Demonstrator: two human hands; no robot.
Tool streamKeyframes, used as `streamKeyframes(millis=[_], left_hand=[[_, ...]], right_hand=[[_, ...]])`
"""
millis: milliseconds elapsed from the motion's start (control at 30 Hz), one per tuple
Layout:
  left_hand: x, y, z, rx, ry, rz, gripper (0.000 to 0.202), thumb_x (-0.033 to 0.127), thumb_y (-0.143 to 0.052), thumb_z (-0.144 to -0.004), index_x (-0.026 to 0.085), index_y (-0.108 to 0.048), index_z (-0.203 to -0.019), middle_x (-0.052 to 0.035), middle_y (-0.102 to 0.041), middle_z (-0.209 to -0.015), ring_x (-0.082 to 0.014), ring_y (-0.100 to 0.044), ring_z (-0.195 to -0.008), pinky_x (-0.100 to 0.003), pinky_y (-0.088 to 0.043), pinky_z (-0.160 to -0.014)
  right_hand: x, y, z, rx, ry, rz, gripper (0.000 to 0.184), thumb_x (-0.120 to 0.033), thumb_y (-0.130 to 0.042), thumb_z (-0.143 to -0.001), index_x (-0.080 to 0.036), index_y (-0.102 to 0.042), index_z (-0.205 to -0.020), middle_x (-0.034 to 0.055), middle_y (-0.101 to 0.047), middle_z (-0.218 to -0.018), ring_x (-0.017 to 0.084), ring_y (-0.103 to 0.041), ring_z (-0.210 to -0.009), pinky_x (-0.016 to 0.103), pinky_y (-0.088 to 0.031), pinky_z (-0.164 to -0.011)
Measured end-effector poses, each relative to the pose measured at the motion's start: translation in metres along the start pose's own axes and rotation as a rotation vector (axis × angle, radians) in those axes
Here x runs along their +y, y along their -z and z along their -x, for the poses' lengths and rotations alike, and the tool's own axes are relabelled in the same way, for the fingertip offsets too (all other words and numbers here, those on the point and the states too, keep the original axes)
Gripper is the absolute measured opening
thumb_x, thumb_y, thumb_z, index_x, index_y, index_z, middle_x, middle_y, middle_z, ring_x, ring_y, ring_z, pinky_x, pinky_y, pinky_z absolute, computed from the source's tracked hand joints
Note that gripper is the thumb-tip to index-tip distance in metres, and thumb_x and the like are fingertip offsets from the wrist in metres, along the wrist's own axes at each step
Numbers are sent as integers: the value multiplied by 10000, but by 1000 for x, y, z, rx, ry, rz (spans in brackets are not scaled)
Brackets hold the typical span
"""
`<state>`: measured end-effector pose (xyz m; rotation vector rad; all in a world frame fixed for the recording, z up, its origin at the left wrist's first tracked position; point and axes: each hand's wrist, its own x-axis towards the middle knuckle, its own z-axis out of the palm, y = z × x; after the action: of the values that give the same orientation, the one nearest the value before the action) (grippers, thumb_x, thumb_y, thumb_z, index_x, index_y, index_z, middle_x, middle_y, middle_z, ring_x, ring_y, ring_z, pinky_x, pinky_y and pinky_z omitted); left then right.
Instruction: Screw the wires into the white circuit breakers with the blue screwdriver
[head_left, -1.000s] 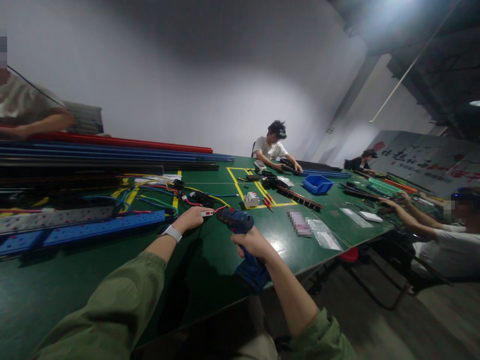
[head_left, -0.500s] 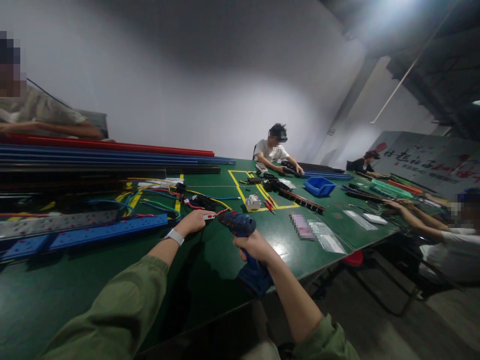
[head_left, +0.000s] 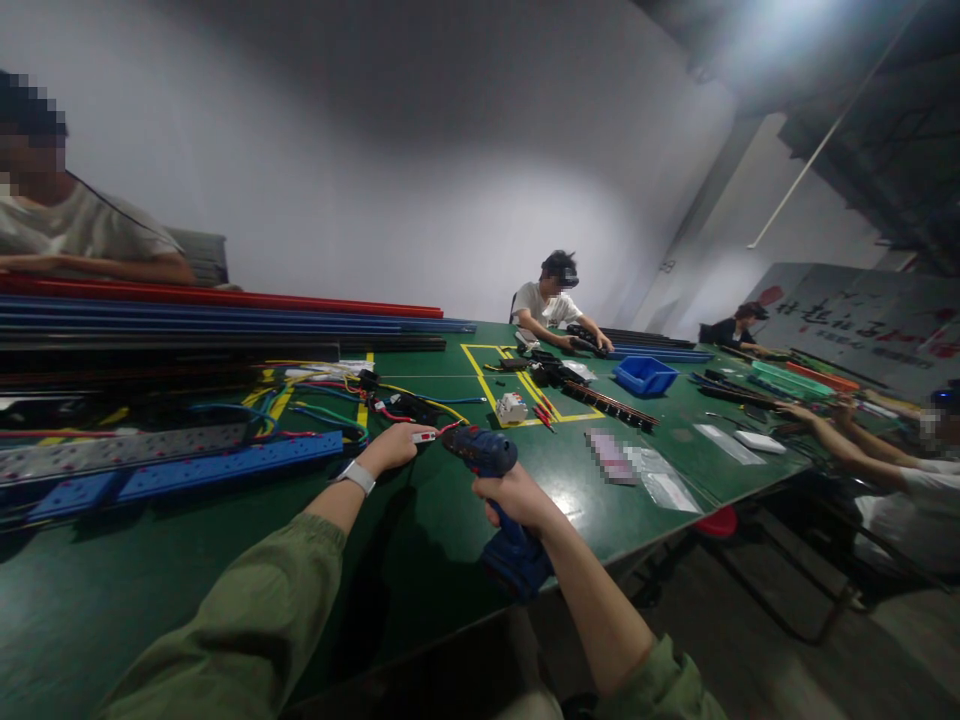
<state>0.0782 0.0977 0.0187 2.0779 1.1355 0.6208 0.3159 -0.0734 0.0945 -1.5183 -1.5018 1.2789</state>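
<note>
My right hand (head_left: 519,494) is wrapped round the handle of a blue cordless drill (head_left: 491,454), whose nose points left. Just left of that nose, my left hand (head_left: 391,450) grips a small white part with a red patch (head_left: 425,437); its exact kind is too small to make out. A red wire runs close to this part, and I cannot tell whether the drill tip touches it. Beyond the drill, a white miniature circuit breaker (head_left: 511,408) stands on the green table (head_left: 442,530). Dark cables (head_left: 409,407) lie behind my left hand.
Blue socket strips (head_left: 232,466) and coloured wires (head_left: 330,412) lie to the left, with long red and blue profiles (head_left: 300,300) behind. Rightward are screwdrivers (head_left: 545,415), a copper-coloured strip (head_left: 611,404), a blue bin (head_left: 645,376) and plastic bags (head_left: 667,485). Several people sit around the table.
The whole view has shifted slightly, so things appear a little further right. Both hands keep their holds with the drill by the white part. A co-worker at left shows more.
</note>
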Motion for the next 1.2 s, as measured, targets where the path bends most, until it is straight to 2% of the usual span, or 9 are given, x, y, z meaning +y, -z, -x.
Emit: streamKeyframes(millis=[200,467,633,1067,1200], left_hand=[[9,2,5,2,23,-5,644,97,-630,-699,176,-751,-1327,-114,-763,-1288,-293,-688,-1240,-334,-493,-1092],[-22,-7,-11,12,-1,-62,662,61,-560,-715,175,-737,-1343,-123,-752,-1312,-251,-705,-1199,-321,-483,-1079],[-29,-8,-15,11,-11,-71,669,57,-560,-720,191,-736,-1352,-109,-753,-1314,-250,-700,-1206,-306,-481,-1075],[-16,-5,-8,17,-5,-32,621,83,-575,-729,185,-761,-1313,-103,-759,-1301,-269,-699,-1214,-318,-480,-1093],[-12,-4,-5,18,-3,-28,629,84,-576,-715,164,-755,-1313,-109,-761,-1295,-269,-692,-1226,-330,-476,-1102]], right_hand=[[2,0,-1,-7,9,-6,55,-179,-609,-756,-194,-582,-802,-57,-500,-444,113,-462,-396,205,-333,-418],[1,-2,0,15,29,-29,80,-192,-620,-752,-196,-547,-785,-68,-485,-448,106,-469,-397,201,-338,-424],[0,-2,0,13,36,-28,98,-191,-622,-740,-196,-562,-818,-74,-486,-439,114,-472,-388,207,-331,-418],[-3,-1,2,4,16,-15,65,-180,-607,-738,-195,-557,-777,-61,-495,-443,110,-470,-398,206,-335,-426],[-2,-1,1,5,31,-32,115,-189,-619,-737,-196,-565,-838,-73,-491,-452,115,-486,-401,202,-332,-415]])
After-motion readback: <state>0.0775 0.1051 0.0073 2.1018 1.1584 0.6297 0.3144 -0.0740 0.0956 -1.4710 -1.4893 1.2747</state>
